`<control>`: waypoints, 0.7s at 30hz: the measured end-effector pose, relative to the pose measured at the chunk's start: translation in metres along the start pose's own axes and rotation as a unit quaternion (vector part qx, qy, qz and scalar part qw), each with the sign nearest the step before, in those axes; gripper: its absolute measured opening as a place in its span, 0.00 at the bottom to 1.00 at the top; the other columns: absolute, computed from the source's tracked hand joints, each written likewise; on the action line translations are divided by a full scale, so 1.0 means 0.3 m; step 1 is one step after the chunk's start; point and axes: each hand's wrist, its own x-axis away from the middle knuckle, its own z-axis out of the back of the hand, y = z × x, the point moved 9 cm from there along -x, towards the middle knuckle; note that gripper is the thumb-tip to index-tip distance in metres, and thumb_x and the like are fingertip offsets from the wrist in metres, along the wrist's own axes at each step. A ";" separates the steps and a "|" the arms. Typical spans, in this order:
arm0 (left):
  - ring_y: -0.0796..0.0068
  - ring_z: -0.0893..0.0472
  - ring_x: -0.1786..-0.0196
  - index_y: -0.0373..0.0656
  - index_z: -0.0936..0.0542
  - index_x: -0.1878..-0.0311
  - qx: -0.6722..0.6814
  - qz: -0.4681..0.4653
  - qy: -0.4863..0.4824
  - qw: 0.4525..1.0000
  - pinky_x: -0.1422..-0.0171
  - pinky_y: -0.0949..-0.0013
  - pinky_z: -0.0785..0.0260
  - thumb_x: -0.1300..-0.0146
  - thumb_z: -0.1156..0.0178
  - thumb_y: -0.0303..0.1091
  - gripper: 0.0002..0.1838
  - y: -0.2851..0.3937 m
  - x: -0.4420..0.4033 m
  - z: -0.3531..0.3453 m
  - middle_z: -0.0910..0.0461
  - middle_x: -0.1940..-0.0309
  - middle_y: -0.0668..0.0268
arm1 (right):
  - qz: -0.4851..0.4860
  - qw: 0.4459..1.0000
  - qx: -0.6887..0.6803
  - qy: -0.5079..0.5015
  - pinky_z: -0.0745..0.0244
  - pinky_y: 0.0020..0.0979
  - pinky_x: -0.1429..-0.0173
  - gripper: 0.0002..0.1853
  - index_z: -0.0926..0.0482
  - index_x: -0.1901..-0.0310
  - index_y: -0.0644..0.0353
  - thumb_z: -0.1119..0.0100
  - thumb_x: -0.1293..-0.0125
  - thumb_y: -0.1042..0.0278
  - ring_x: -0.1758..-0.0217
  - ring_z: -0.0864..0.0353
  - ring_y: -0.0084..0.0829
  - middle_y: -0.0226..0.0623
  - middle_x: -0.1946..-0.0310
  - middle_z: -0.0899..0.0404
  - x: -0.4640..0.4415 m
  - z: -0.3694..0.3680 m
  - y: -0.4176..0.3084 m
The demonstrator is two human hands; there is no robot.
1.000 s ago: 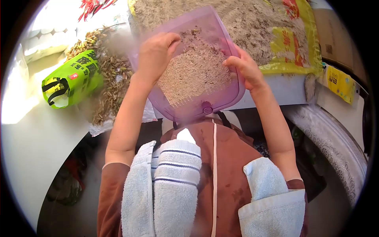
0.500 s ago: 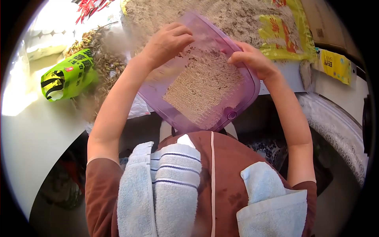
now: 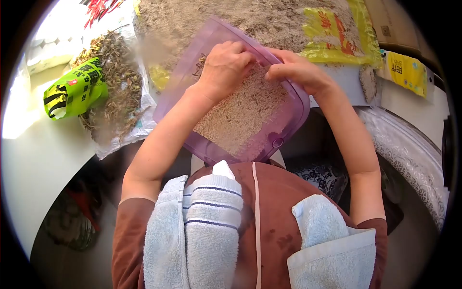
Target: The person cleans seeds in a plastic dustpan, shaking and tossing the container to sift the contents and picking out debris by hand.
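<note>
At the far left, white packs (image 3: 48, 50) are standing on the pale surface (image 3: 29, 168), and a green bag (image 3: 77, 91) with black handles is lying nearer. Red chilies (image 3: 102, 9) are lying at the far edge of the view. Just right of the green bag, dried brownish pods (image 3: 115, 72) are spreading over a white plastic sheet (image 3: 115, 146).

Towards the middle, the left hand (image 3: 228, 70) is reaching over the purple tray (image 3: 195, 139), its fingers bending narrowly together above the far part of the pale grain (image 3: 236, 115); whether it is pinching anything, I cannot tell. The tray is tilting, with a corner pointing towards the brown clothing (image 3: 211, 168), and the grain is covering much of its bottom, with darker bits mixing in at the far part. The right hand (image 3: 301, 72) is gripping the tray's right rim, its thumb resting on the inner side.

Beyond the tray, more grain-like material (image 3: 250, 17) is spreading across a yellow sack (image 3: 332, 33) with red print. Farther right, a yellow packet (image 3: 406, 74) is lying near a cardboard box (image 3: 390, 24), and a patterned pale cloth (image 3: 404, 149) is hanging nearer.
</note>
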 end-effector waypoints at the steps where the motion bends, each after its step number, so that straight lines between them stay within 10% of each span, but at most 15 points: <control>1: 0.64 0.23 0.58 0.47 0.19 0.67 0.002 0.002 -0.001 1.000 0.53 0.63 0.30 0.49 0.33 0.31 0.06 -0.002 0.001 0.001 0.23 0.64 0.69 | 0.005 1.000 -0.001 0.005 0.33 0.21 0.49 0.31 0.28 0.38 0.62 0.41 0.47 0.70 0.55 0.27 0.18 0.28 0.57 0.22 0.009 0.008 0.002; 21: 0.65 0.23 0.57 0.47 0.19 0.64 -0.016 -0.115 -0.047 0.992 0.51 0.64 0.29 0.45 0.35 0.29 0.06 0.051 0.022 0.102 0.23 0.63 0.69 | 0.014 0.995 -0.016 0.097 0.33 0.20 0.48 0.34 0.29 0.37 0.63 0.39 0.49 0.68 0.54 0.27 0.19 0.30 0.57 0.22 0.160 -0.038 -0.001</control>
